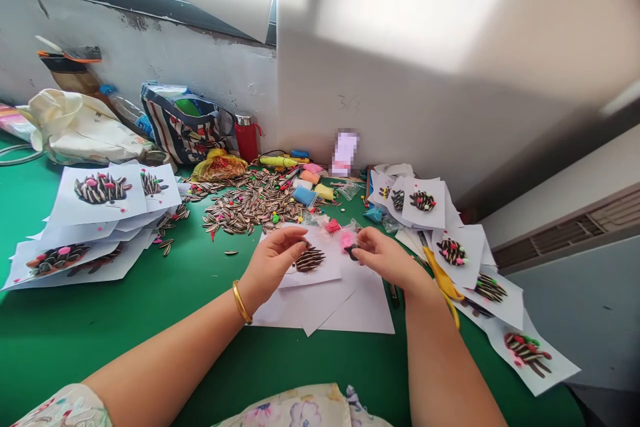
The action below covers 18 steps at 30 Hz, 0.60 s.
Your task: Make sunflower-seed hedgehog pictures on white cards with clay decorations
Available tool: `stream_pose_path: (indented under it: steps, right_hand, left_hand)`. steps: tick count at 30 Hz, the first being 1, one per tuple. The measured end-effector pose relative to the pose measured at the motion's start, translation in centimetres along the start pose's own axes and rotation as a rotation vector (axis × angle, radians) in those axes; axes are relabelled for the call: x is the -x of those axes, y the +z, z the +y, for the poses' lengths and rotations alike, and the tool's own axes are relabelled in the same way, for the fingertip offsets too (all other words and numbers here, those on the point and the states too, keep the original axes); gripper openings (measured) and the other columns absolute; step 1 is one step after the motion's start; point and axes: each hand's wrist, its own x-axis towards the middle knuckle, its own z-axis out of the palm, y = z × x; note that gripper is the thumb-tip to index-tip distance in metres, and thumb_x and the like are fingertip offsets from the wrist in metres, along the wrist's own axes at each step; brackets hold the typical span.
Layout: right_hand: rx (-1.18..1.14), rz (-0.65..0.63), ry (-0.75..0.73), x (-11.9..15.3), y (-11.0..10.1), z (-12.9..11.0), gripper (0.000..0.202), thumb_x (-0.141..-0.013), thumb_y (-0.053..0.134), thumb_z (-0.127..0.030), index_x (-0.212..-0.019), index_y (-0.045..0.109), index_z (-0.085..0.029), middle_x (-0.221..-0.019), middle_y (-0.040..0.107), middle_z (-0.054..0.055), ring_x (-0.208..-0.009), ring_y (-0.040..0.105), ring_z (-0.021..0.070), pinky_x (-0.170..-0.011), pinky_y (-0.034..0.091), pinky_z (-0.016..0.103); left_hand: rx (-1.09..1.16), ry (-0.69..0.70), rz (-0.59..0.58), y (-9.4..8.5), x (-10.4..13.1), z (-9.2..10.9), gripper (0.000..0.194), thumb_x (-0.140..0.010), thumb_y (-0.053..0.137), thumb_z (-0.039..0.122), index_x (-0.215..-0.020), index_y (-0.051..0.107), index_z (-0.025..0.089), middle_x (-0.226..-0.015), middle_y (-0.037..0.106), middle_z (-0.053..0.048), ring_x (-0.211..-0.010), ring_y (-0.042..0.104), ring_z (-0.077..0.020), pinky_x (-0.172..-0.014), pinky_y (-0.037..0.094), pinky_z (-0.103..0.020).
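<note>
In the head view, your right hand (387, 257) pinches a dark lump (353, 252) near the seed figure (311, 259) on white paper (332, 272), probably for easy reach; your left hand (274, 261) has fingertips nearly meeting at the figure's edge, hold unclear.

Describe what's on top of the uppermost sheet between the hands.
A cluster of striped seeds sits on the sheet. The left hand covers part of the sheet's left side; anything beneath the hand cannot be seen.
</note>
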Motion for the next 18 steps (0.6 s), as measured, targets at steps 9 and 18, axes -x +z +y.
stream_pose_path:
  steps: [9,18]
  right_hand:
    - [0.593,0.262,-0.141,-0.5,1.6,-0.3,0.024,-0.087,0.052,-0.022,-0.102,0.071,-0.022,-0.11,0.062,0.01,-0.105,0.057,0.0267,-0.087,0.041,0.04]
    - [0.091,0.319,-0.631,1.7,5.7,-4.3,0.027,-0.091,0.053,-0.021,-0.113,0.068,-0.025,-0.1,0.064,0.008,-0.095,0.06,0.0223,-0.086,0.049,0.039]
  left_hand:
    - [0.209,-0.26,-0.046,0.2,0.0,-0.1,0.038,-0.071,0.082,0.042,-0.099,0.075,0.017,-0.088,0.076,-0.008,-0.086,0.07,-0.0191,-0.087,0.054,-0.035]
    - [0.193,-0.253,-0.091,0.4,0.2,0.3,0.032,-0.072,0.08,0.043,-0.073,0.066,0.014,-0.066,0.064,-0.001,-0.064,0.058,-0.0121,-0.066,0.048,-0.026]
